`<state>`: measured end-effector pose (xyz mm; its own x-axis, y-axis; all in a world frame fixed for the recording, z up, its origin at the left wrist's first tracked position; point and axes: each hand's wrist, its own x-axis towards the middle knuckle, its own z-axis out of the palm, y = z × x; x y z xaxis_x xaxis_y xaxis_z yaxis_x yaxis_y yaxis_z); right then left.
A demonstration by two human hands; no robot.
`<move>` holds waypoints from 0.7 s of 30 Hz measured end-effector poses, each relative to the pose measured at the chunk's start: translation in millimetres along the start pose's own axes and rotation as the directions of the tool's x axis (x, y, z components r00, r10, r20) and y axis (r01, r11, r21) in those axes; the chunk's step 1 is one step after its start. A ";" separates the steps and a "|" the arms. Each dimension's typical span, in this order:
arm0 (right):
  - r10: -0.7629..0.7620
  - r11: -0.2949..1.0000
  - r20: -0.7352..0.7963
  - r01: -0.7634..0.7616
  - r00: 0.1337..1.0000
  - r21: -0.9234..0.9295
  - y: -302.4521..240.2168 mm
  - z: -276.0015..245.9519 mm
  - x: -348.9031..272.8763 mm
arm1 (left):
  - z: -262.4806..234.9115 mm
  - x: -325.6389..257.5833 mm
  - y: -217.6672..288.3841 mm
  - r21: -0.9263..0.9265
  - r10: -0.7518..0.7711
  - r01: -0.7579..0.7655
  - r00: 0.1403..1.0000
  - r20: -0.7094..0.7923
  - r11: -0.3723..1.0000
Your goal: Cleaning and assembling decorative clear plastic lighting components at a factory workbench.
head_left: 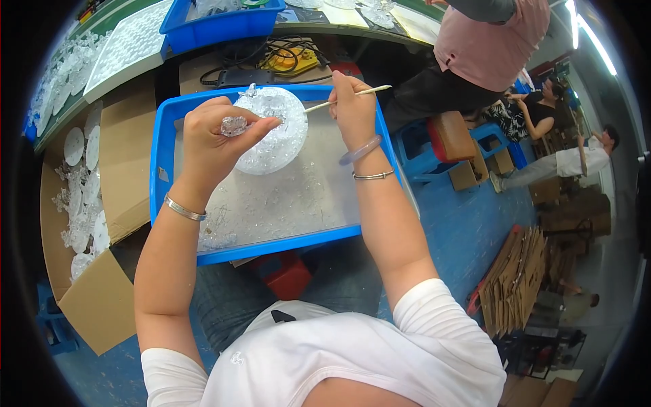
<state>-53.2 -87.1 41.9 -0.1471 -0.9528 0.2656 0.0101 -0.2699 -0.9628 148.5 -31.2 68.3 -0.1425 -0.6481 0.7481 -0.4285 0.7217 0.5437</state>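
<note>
My left hand (211, 139) is closed around a clear faceted piece (234, 125), its end showing between thumb and fingers. That hand is over the left side of a round white dish (300, 125) holding many small clear bits. In my right hand (352, 112) is a thin pale stick (320, 106), pinched by the fingers. One end of the stick points toward the dish's right edge; the other, slightly thicker end sticks out to the right. Another clear piece (252, 90) shows at the dish's far edge. The dish stands inside a blue tray (285, 254) with clear crumbs scattered on its bottom.
A cardboard box (95, 298) of clear parts and white discs stands at left. On the bench behind are a blue bin (220, 30) and a white textured panel (129, 47). Cables and a yellow device (295, 60) lie beyond the tray. A person in pink (485, 47) stands at right near blue stools.
</note>
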 end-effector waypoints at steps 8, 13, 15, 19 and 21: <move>-0.032 0.999 -0.028 0.031 0.999 -0.044 -2.8 1.9 -0.9 | 3.1 -1.6 -3.3 -0.022 -0.095 0.095 0.995 -0.011 0.995; -0.005 1.000 -0.031 0.006 1.000 0.020 -5.7 1.3 -2.4 | 3.5 -2.5 1.5 -0.026 -0.115 0.114 0.993 -0.010 0.993; -0.009 1.000 -0.029 0.009 1.000 0.011 -3.6 -0.5 -0.9 | 4.8 -2.4 1.7 -0.043 -0.138 0.137 0.990 -0.006 0.990; -0.013 1.000 -0.011 0.013 1.000 -0.023 -4.2 0.9 -1.9 | 5.6 -1.3 0.6 -0.004 -0.046 0.046 0.999 -0.023 0.999; 0.013 1.000 -0.020 -0.013 1.000 -0.003 -5.7 4.6 -3.4 | 4.5 -2.6 -1.6 0.008 -0.029 0.029 0.999 -0.030 1.000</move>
<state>-48.1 -83.0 46.7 -0.1666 -0.9532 0.2524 0.0090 -0.2574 -0.9663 145.5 -31.8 63.8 -0.1038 -0.6611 0.7431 -0.4396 0.7007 0.5620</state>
